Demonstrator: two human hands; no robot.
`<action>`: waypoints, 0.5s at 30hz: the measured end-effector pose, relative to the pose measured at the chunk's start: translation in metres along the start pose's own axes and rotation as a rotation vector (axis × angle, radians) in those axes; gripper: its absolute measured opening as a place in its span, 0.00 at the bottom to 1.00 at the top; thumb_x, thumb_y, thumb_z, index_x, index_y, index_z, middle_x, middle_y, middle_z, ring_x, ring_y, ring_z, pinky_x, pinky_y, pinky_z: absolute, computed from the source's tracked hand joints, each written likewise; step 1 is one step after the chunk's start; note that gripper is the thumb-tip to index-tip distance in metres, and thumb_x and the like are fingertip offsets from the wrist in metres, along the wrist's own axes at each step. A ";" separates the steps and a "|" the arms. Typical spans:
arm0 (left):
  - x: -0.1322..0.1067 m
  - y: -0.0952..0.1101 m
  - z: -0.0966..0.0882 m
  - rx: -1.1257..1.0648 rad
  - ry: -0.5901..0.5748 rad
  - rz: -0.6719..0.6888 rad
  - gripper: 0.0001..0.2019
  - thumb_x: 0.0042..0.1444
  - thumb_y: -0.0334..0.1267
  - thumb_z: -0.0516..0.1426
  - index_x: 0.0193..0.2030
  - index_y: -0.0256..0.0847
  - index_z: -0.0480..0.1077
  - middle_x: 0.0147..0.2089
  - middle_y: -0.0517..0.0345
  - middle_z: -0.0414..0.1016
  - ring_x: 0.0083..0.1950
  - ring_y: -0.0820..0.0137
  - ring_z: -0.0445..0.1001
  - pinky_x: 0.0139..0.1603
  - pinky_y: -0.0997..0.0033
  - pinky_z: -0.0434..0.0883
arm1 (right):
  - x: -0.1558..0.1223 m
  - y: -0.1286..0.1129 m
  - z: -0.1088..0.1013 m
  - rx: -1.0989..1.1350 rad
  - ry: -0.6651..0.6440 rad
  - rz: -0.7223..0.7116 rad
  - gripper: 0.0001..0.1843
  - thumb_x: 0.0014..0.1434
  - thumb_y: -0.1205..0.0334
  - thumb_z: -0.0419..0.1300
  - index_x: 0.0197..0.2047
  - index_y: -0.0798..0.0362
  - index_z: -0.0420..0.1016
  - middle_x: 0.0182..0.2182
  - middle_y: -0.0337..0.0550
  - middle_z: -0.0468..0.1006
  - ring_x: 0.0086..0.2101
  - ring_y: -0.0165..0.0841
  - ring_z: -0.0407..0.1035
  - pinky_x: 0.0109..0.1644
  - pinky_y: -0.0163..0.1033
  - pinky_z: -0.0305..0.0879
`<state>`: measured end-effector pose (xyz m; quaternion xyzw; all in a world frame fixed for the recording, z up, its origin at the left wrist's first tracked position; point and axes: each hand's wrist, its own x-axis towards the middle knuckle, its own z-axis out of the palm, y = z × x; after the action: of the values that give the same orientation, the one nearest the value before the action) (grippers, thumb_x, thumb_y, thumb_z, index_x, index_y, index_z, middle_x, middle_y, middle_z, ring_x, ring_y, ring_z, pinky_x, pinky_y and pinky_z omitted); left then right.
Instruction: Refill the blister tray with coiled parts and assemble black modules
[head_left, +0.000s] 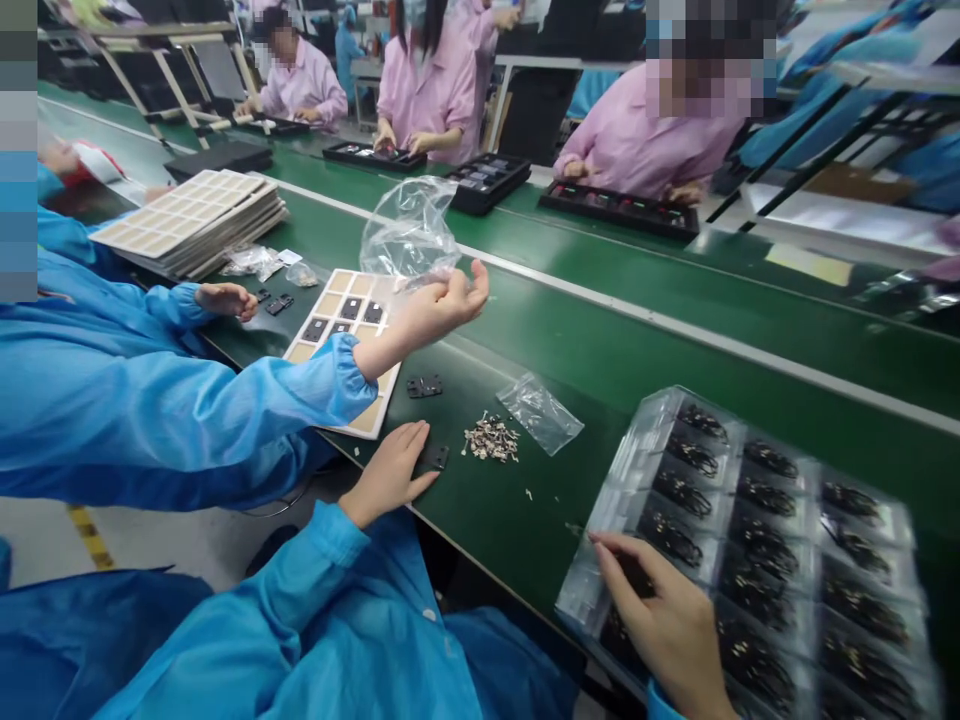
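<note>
My left hand [391, 472] lies palm down at the near edge of the green bench, fingers stretched out and thumb apart. Right beside its fingertips is a small black plastic part [436, 458]; whether they touch, I cannot tell. A second black part [424, 386] lies farther off. To the right of them is a pile of tiny metal pieces [491, 438]. My right hand [664, 620] is over the near left side of a clear compartment tray [600, 520] of coiled black cables [765, 545]. Its thumb and forefinger tips are pinched together; anything between them is too small to name.
A co-worker's arm in a blue sleeve [300, 385] reaches across from the left, above a white-framed tray [367, 425]. Clear plastic bags [541, 412] lie on the bench [540, 310]. A stack of trays [191, 225] stands far left. People in pink work across the bench.
</note>
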<state>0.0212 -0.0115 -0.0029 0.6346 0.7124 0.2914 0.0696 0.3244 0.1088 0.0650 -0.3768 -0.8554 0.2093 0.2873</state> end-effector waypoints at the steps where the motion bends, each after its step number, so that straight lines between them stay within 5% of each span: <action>1: 0.001 -0.003 -0.003 -0.017 -0.012 -0.007 0.27 0.59 0.41 0.57 0.63 0.33 0.61 0.63 0.36 0.65 0.64 0.49 0.64 0.64 0.42 0.64 | 0.000 0.000 0.000 -0.008 -0.001 -0.003 0.19 0.63 0.47 0.54 0.33 0.52 0.78 0.29 0.43 0.81 0.27 0.36 0.76 0.33 0.36 0.74; 8: 0.009 -0.008 -0.018 -0.177 -0.051 -0.094 0.11 0.56 0.39 0.61 0.45 0.38 0.71 0.52 0.44 0.73 0.55 0.55 0.70 0.59 0.48 0.67 | 0.001 -0.005 0.001 -0.128 0.030 -0.138 0.19 0.65 0.50 0.52 0.34 0.52 0.77 0.29 0.42 0.81 0.26 0.35 0.75 0.33 0.35 0.73; 15: 0.008 0.001 -0.020 -0.522 0.015 -0.342 0.09 0.56 0.40 0.59 0.41 0.38 0.70 0.30 0.60 0.72 0.31 0.71 0.71 0.35 0.71 0.69 | 0.004 -0.011 -0.002 -0.159 -0.023 -0.227 0.16 0.67 0.52 0.51 0.36 0.52 0.74 0.30 0.42 0.80 0.27 0.35 0.76 0.34 0.37 0.75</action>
<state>0.0117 -0.0101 0.0161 0.4639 0.7105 0.4533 0.2730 0.3178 0.1055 0.0737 -0.2968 -0.9096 0.1115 0.2684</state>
